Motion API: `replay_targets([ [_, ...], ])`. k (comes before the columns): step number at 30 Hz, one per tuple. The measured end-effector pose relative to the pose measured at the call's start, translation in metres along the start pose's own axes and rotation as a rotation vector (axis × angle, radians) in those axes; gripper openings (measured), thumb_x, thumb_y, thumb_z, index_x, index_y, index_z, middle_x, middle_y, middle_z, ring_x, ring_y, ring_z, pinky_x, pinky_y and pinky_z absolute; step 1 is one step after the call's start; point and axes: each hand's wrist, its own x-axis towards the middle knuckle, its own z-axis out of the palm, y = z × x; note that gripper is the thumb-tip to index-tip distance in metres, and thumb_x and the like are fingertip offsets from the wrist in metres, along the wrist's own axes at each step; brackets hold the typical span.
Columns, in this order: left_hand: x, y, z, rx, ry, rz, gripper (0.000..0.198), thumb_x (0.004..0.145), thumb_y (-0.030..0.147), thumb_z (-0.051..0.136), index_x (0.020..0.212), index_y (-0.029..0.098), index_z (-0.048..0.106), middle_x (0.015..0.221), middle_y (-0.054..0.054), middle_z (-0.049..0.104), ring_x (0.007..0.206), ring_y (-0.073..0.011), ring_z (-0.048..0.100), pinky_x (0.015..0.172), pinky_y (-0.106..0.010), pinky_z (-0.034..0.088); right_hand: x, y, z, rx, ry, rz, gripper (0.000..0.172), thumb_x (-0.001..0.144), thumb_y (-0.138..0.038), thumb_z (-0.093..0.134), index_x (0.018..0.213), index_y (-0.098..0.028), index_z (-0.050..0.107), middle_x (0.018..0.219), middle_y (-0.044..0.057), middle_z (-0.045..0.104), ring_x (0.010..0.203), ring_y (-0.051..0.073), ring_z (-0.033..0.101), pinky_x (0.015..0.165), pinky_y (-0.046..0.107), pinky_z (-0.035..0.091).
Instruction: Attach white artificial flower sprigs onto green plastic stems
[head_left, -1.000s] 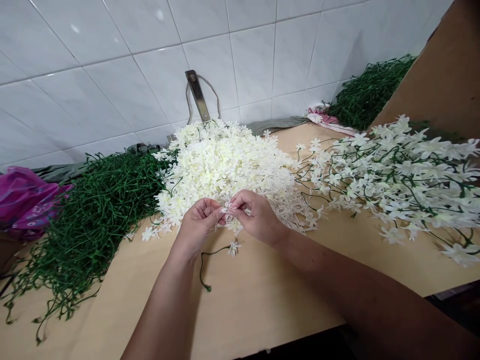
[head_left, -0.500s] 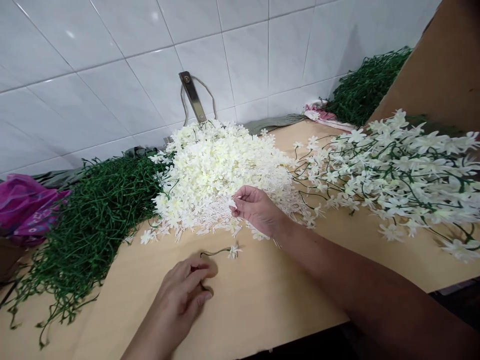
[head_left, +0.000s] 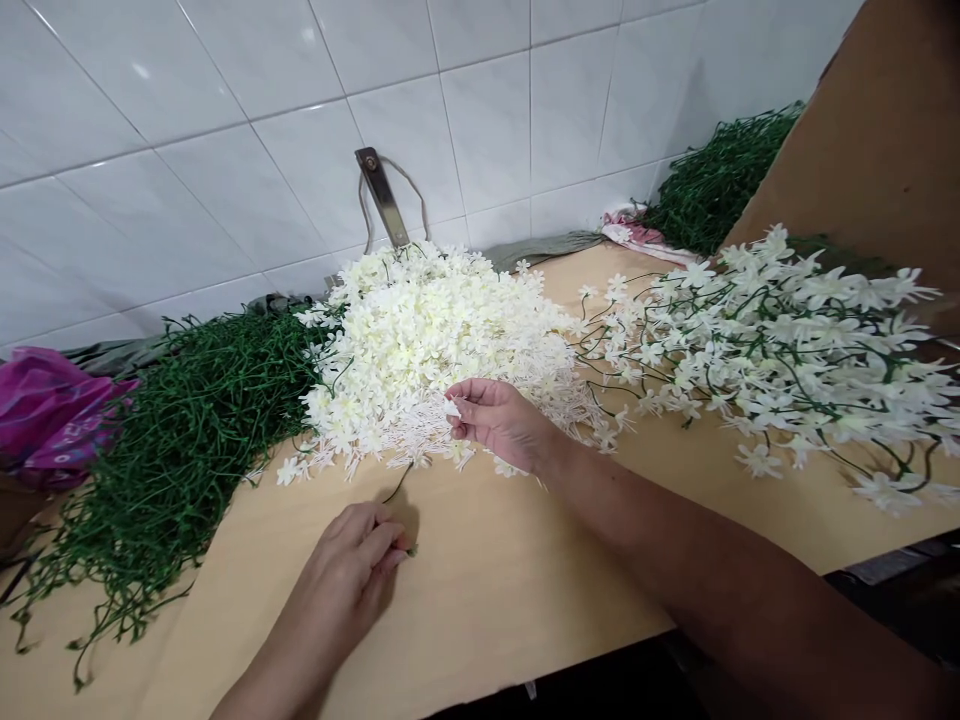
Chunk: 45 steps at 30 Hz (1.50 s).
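Observation:
My left hand (head_left: 352, 570) lies low on the tan table (head_left: 510, 590), fingers closed in a pinch on the end of a thin green stem (head_left: 396, 487) that runs up toward the flower pile. My right hand (head_left: 495, 420) hovers at the front edge of the heap of loose white artificial flowers (head_left: 420, 340), thumb and fingers pinched on one small white flower (head_left: 452, 407). The two hands are apart, the left nearer to me.
A mass of bare green stems (head_left: 172, 430) covers the table's left. Finished stems with white flowers (head_left: 787, 350) lie on the right. More green stems (head_left: 720, 180) sit at the back right by a brown board (head_left: 885, 130). A pink bag (head_left: 45, 410) is far left.
The hands, joined at the pile a second ago, have parted: my left hand dropped to the table and took the stem's end. The stem now points up toward the pile.

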Motion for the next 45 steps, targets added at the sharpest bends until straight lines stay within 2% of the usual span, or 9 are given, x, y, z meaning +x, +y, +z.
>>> replay_targets([
  [6, 0.038, 0.011, -0.011, -0.575, 0.295, -0.344, 0.017, 0.071, 0.033, 0.056, 0.076, 0.018, 0.055, 0.065, 0.000, 0.052, 0.063, -0.0128, 0.050, 0.058, -0.023, 0.042, -0.003, 0.000, 0.003, -0.022, -0.029, 0.010, 0.028, 0.050, -0.024, 0.076, 0.067, -0.014, 0.056, 0.062, -0.005, 0.051, 0.059, 0.007, 0.051, 0.063, 0.026, 0.039],
  [9, 0.067, 0.017, -0.009, -0.830, 0.307, -0.414, 0.030, 0.060, 0.036, 0.067, 0.081, 0.016, 0.060, 0.069, -0.002, 0.059, 0.067, -0.0133, 0.054, 0.063, -0.024, 0.043, -0.004, 0.001, 0.004, -0.019, -0.046, 0.004, 0.028, 0.050, -0.025, 0.076, 0.067, -0.014, 0.056, 0.063, -0.005, 0.052, 0.061, 0.008, 0.054, 0.064, 0.026, 0.039],
  [12, 0.085, 0.018, -0.002, -0.926, 0.299, -0.465, 0.034, 0.055, 0.034, 0.071, 0.082, 0.015, 0.064, 0.065, -0.002, 0.062, 0.064, -0.0126, 0.055, 0.063, -0.024, 0.043, -0.001, 0.002, 0.001, -0.022, -0.041, 0.000, 0.029, 0.051, -0.025, 0.075, 0.070, -0.014, 0.057, 0.064, -0.004, 0.052, 0.060, 0.008, 0.053, 0.064, 0.026, 0.040],
  [19, 0.087, 0.005, 0.008, -0.953, 0.358, -0.508, 0.021, 0.059, 0.031, 0.069, 0.066, 0.014, 0.059, 0.054, 0.001, 0.057, 0.053, -0.0078, 0.049, 0.055, -0.020, 0.040, 0.004, 0.009, -0.007, -0.085, 0.006, 0.030, 0.030, 0.050, -0.028, 0.075, 0.069, -0.014, 0.056, 0.062, -0.004, 0.052, 0.056, 0.006, 0.050, 0.062, 0.026, 0.041],
  [28, 0.081, -0.009, -0.012, -1.251, 0.548, -0.517, 0.025, 0.060, 0.030, 0.069, 0.069, 0.015, 0.051, 0.057, 0.005, 0.047, 0.047, -0.0040, 0.042, 0.043, -0.015, 0.034, 0.004, 0.011, -0.006, -0.122, -0.012, 0.053, 0.031, 0.050, -0.030, 0.076, 0.066, -0.015, 0.053, 0.058, -0.006, 0.050, 0.058, 0.007, 0.055, 0.073, 0.032, 0.047],
  [33, 0.080, -0.009, -0.009, -1.267, 0.541, -0.504, 0.023, 0.063, 0.029, 0.068, 0.068, 0.015, 0.050, 0.058, 0.005, 0.046, 0.045, -0.0026, 0.038, 0.040, -0.014, 0.029, -0.002, 0.014, 0.000, -0.106, -0.048, 0.084, 0.030, 0.052, -0.028, 0.075, 0.067, -0.014, 0.053, 0.058, -0.007, 0.050, 0.057, 0.007, 0.055, 0.072, 0.034, 0.049],
  [37, 0.079, -0.006, -0.006, -1.265, 0.494, -0.485, 0.022, 0.065, 0.029, 0.066, 0.068, 0.015, 0.050, 0.057, 0.005, 0.045, 0.043, -0.0023, 0.035, 0.039, -0.014, 0.026, -0.005, 0.021, 0.002, -0.103, -0.116, 0.205, 0.028, 0.054, -0.025, 0.075, 0.069, -0.013, 0.054, 0.060, -0.005, 0.052, 0.059, 0.008, 0.058, 0.068, 0.031, 0.048],
  [42, 0.074, 0.001, -0.004, -1.226, 0.343, -0.488, 0.024, 0.066, 0.032, 0.065, 0.068, 0.014, 0.049, 0.054, 0.005, 0.044, 0.040, -0.0014, 0.028, 0.039, -0.015, 0.020, 0.001, 0.021, -0.005, -0.112, 0.028, 0.154, 0.034, 0.048, -0.026, 0.077, 0.067, -0.013, 0.053, 0.059, -0.006, 0.054, 0.062, 0.010, 0.061, 0.065, 0.024, 0.045],
  [45, 0.072, 0.006, 0.002, -1.140, 0.254, -0.495, 0.028, 0.065, 0.035, 0.065, 0.063, 0.014, 0.048, 0.054, 0.004, 0.046, 0.042, -0.0023, 0.030, 0.040, -0.015, 0.020, 0.001, 0.017, -0.004, -0.114, 0.045, 0.105, 0.031, 0.051, -0.026, 0.076, 0.068, -0.014, 0.052, 0.058, -0.006, 0.055, 0.060, 0.009, 0.060, 0.062, 0.023, 0.044],
])
